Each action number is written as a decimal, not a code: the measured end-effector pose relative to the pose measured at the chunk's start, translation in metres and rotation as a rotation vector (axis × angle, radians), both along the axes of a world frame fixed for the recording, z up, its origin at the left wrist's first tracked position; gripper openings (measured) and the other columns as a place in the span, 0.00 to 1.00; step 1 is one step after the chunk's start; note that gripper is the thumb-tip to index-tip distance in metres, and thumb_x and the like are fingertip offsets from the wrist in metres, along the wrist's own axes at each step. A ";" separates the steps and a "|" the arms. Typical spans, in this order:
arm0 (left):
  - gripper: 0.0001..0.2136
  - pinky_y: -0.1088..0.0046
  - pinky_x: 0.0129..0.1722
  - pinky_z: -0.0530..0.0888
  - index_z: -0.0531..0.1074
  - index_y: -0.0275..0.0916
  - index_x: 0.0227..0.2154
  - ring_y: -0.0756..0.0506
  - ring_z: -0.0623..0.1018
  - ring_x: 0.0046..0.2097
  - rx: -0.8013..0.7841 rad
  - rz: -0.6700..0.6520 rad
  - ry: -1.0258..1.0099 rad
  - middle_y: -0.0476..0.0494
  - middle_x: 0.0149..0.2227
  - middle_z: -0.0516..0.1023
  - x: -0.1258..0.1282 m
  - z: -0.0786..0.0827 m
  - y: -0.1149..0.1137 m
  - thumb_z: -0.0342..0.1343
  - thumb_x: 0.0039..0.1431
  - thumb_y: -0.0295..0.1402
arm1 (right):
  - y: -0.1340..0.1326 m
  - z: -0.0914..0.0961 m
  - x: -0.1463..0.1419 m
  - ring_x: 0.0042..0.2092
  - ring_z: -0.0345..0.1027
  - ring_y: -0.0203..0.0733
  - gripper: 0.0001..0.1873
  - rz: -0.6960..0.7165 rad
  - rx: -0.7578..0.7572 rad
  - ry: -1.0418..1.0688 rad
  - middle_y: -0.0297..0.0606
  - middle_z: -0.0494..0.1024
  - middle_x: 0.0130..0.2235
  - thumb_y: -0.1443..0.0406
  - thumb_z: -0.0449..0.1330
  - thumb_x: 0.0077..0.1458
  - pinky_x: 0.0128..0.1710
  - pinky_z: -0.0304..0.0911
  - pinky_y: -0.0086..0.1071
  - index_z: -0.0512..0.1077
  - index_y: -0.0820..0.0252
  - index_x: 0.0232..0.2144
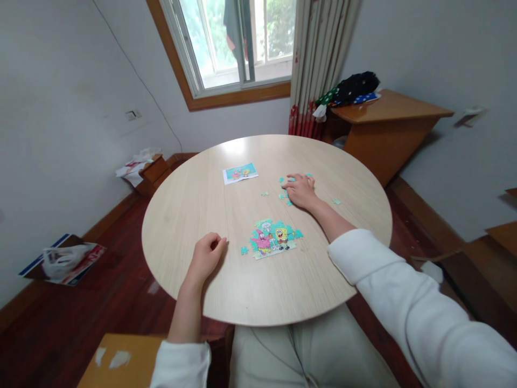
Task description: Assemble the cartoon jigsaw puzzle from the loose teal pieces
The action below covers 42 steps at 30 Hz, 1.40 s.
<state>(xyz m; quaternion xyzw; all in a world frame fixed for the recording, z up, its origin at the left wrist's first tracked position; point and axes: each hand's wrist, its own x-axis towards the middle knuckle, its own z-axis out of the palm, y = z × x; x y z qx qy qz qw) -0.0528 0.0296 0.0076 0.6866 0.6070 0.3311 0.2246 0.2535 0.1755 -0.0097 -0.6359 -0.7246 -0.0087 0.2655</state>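
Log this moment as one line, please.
right hand: over loose pieces | left hand: loosely curled, on table | puzzle: partly assembled | picture sheet: lying beyond puzzle

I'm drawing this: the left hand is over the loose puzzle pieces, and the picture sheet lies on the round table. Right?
Not quite: the head view shows the right hand over the loose puzzle pieces. The picture sheet does lie on the round table.

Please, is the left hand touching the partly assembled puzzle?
No, the left hand is over the table, visibly apart from the partly assembled puzzle.
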 end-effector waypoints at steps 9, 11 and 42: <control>0.14 0.73 0.27 0.59 0.59 0.39 0.18 0.51 0.61 0.25 -0.014 0.005 0.001 0.53 0.20 0.60 0.000 0.000 0.000 0.49 0.54 0.40 | -0.022 0.019 -0.024 0.59 0.52 0.47 0.19 0.248 -0.122 -0.090 0.40 0.68 0.55 0.69 0.47 0.55 0.56 0.39 0.49 0.78 0.54 0.35; 0.14 0.74 0.27 0.59 0.59 0.39 0.18 0.51 0.61 0.25 -0.018 0.005 0.001 0.53 0.20 0.60 -0.001 -0.001 0.001 0.49 0.54 0.40 | -0.024 0.020 -0.026 0.58 0.52 0.47 0.18 0.261 -0.133 -0.092 0.41 0.68 0.56 0.69 0.48 0.54 0.56 0.40 0.49 0.78 0.55 0.35; 0.14 0.74 0.26 0.59 0.59 0.39 0.16 0.51 0.62 0.24 0.013 0.043 0.005 0.52 0.19 0.60 0.004 0.000 0.003 0.50 0.53 0.39 | -0.019 0.011 -0.026 0.49 0.62 0.51 0.12 0.193 -0.169 -0.009 0.44 0.73 0.46 0.63 0.57 0.53 0.48 0.51 0.45 0.72 0.58 0.40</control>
